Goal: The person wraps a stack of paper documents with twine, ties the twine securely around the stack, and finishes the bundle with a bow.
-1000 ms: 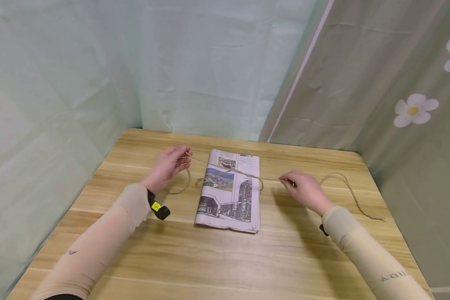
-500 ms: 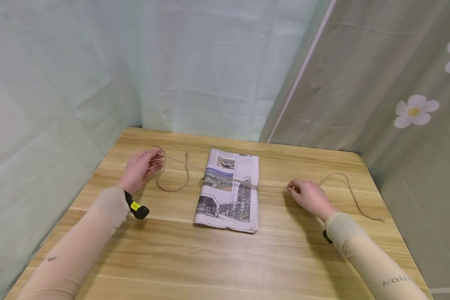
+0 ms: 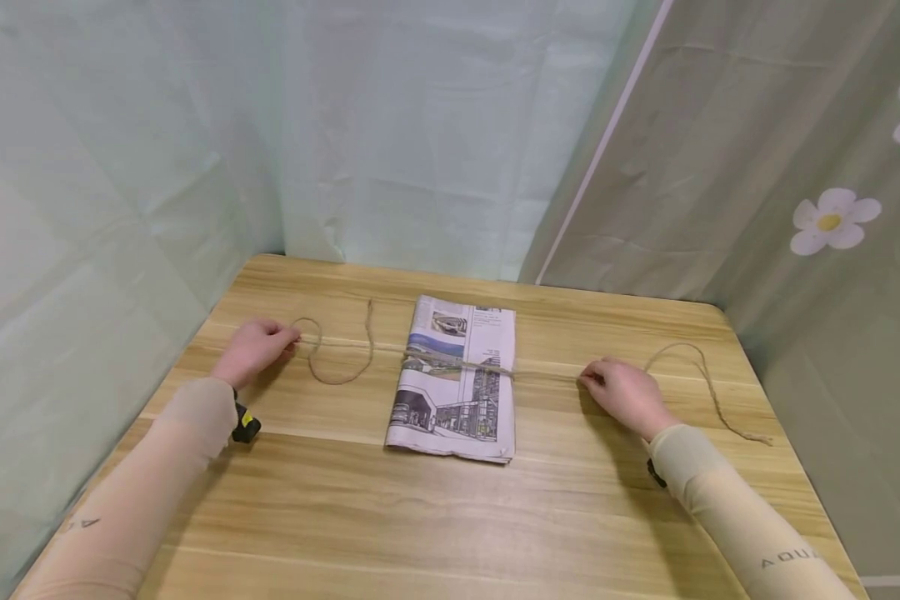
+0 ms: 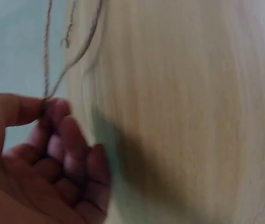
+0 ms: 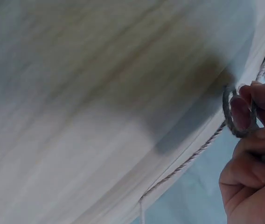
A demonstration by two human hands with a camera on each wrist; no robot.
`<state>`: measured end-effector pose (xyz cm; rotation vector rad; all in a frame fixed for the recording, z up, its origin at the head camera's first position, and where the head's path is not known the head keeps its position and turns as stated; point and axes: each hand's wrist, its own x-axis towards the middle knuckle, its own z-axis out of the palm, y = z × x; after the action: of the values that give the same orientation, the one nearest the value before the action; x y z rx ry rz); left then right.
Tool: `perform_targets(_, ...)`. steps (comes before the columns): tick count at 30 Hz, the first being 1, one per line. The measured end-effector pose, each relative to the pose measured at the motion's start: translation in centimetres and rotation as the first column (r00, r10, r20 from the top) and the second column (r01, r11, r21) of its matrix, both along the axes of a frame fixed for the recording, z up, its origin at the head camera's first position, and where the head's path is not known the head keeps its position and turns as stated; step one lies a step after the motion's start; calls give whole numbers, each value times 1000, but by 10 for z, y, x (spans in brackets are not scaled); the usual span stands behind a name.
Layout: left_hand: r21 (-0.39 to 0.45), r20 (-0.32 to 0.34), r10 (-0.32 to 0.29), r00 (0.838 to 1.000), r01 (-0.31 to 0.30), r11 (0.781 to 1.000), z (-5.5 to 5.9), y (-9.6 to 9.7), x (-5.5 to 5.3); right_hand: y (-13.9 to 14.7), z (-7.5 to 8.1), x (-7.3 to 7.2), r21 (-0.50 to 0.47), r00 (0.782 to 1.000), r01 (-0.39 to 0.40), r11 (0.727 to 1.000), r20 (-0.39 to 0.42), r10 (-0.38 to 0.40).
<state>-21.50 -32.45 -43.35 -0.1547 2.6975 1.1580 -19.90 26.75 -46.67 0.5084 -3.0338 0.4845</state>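
Observation:
A folded newspaper (image 3: 438, 425) lies on the wooden table, with a length of jute twine (image 3: 483, 367) running across its middle. To the left, my left hand (image 3: 255, 350) pinches the twine between thumb and fingertips; the left wrist view shows two strands (image 4: 46, 51) leading away from that pinch. My right hand (image 3: 626, 396) pinches the twine on the other side of the newspaper. A small twine loop (image 5: 226, 112) curls at its fingertips in the right wrist view. Between the hands the twine is nearly straight and low over the table.
One loose twine tail (image 3: 337, 382) curves on the table (image 3: 450, 525) between the left hand and the newspaper. Another tail (image 3: 712, 400) trails beyond the right hand toward the right edge. Pale curtains (image 3: 420, 150) stand behind and beside the table.
My left hand has moved left and down with the twine, which has straightened and come down across the newspaper. The right hand has shifted slightly right and nearer, still pinching it.

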Motion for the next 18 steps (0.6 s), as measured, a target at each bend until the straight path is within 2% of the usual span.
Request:
perform_targets(3,-121,62,-82,995,89,989,8,1,2,-3,4,0,-4,1000,0,1000,-20,0)
perform_targets(5,-158,70,-103,992,113,981,16,5,4,-5,8,0,-15,999,4,1000,-40,-4)
perform_targets(7,-181,1,-115,993,113,977,24,15,5,-9,14,0,-32,998,2,999,-65,-4)
perform_targets(9,-180,-97,-132,986,113,977,31,33,6,-16,20,-1,-45,996,-20,999,-84,16)
perform_targets(10,-163,-146,-153,977,129,978,34,45,6,-21,23,-2,-55,996,-40,998,-83,35)
perform_targets(12,-148,-214,-227,950,198,969,34,74,6,-34,26,-5,-58,994,-87,995,-67,83)
perform_targets(14,-142,-221,-317,922,291,946,31,104,8,-49,25,-8,-44,990,-138,989,-29,137)
perform_targets(16,-181,-214,-402,890,368,912,22,131,9,-64,21,-12,-25,983,-181,983,16,182)
perform_targets(18,-232,-205,-451,869,405,885,13,149,8,-76,15,-16,1,976,-212,977,48,212)
